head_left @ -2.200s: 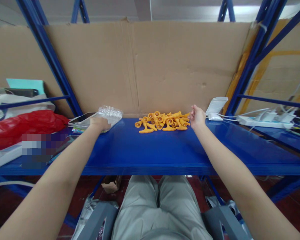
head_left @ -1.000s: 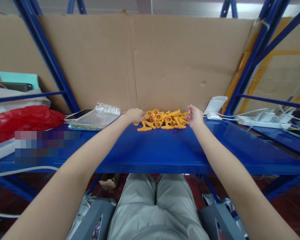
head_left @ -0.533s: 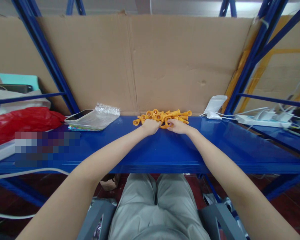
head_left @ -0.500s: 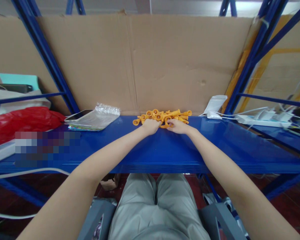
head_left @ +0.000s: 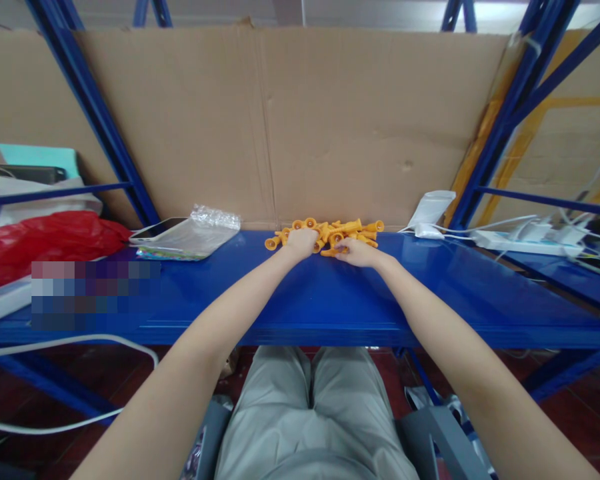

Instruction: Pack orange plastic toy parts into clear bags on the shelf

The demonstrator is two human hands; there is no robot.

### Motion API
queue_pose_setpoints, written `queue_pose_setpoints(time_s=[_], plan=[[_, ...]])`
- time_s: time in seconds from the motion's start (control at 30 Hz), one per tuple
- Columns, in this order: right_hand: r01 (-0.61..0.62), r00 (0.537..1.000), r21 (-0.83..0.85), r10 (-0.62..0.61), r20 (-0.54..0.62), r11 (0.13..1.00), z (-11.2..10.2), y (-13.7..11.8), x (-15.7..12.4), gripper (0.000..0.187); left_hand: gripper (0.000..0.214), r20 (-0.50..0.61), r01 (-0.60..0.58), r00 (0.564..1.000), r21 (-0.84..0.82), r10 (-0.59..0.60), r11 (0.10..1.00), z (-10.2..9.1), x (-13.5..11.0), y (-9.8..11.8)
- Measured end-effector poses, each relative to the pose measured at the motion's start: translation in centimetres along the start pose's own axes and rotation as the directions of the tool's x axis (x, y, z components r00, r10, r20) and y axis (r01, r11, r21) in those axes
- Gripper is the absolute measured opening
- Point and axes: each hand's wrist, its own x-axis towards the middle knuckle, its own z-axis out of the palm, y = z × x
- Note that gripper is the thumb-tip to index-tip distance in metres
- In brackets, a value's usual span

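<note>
A brown cardboard sheet (head_left: 330, 127) stands as the far wall, framed by slanted blue rack posts (head_left: 97, 127). In front of it runs the blue shelf (head_left: 330, 300), wide from left to right, with the person's grey trousers (head_left: 305, 413) showing below its near edge.

On the left end lies a red plastic bag (head_left: 45, 243). Nearer the middle, a clear plastic bag (head_left: 200, 230) rests partly over a phone (head_left: 155, 230). On the right, a white pouch (head_left: 433, 207) leans by the rack post, and further right a white power strip (head_left: 520, 241) lies with its cables.

Both bare forearms reach from the near edge to the far middle of the shelf. The left hand (head_left: 301, 241) is curled, its grip pressed down onto the left part of the orange plastic pieces (head_left: 350, 230); which piece it clasps cannot be told. The right hand (head_left: 359, 253) lies just beside it, its grip lightly closed, fingertips touching the near edge of the heap; whether it pinches a piece cannot be told.

The orange plastic pieces sit in a small heap at the far middle of the shelf, close against the cardboard sheet.
</note>
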Motion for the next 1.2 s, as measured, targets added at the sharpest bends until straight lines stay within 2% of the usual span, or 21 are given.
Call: queue_pose_setpoints(time_s=[0.2,0.33,0.47,0.6,0.7,0.83,0.93,1.1,1.2], plan=[[-0.008,0.999,-0.069,0.010,0.035,0.998,0.0,0.1,0.1,0.015,0.030,-0.121,0.045,0.991,-0.158,-0.065,0.986,-0.3,0.5,-1.9],[0.017,0.994,-0.198,0.005,0.110,0.980,0.0,-0.1,0.0,0.010,0.025,-0.187,0.061,0.976,-0.250,-0.110,0.966,-0.3,0.4,-2.2],[0.032,0.983,-0.316,0.026,0.180,0.948,-0.2,-0.8,-0.2,0.017,0.019,-0.259,0.003,0.959,-0.388,-0.112,0.922,0.6,0.0,-2.4],[0.041,0.978,-0.352,0.034,0.205,0.935,-0.3,-1.3,-0.3,0.020,0.015,-0.322,-0.045,0.938,-0.484,-0.130,0.874,1.7,-0.4,-2.7],[0.038,0.978,-0.362,0.039,0.203,0.932,-0.3,-1.4,-0.4,0.020,0.014,-0.328,-0.058,0.930,-0.581,-0.168,0.812,2.0,-0.6,-2.9],[0.082,0.977,-0.334,-0.011,0.211,0.939,-0.3,-1.0,-0.3,0.021,0.011,-0.246,-0.005,0.926,-0.768,-0.288,0.641,2.0,-0.4,-3.2],[0.106,0.972,-0.299,-0.035,0.231,0.948,-0.3,-0.7,-0.2,0.023,0.007,-0.170,0.015,0.906,-0.903,-0.388,0.430,2.1,-0.1,-3.3],[0.019,0.976,-0.364,0.061,0.209,0.931,-0.1,-1.0,-0.4,0.029,0.014,-0.072,-0.027,0.872,-0.995,-0.485,0.099,1.8,0.4,-3.5],[-0.020,0.977,-0.386,0.100,0.190,0.922,0.0,-1.3,-0.6,0.031,0.016,-0.058,-0.085,0.843,-0.996,-0.534,-0.026,1.5,0.5,-3.8]])
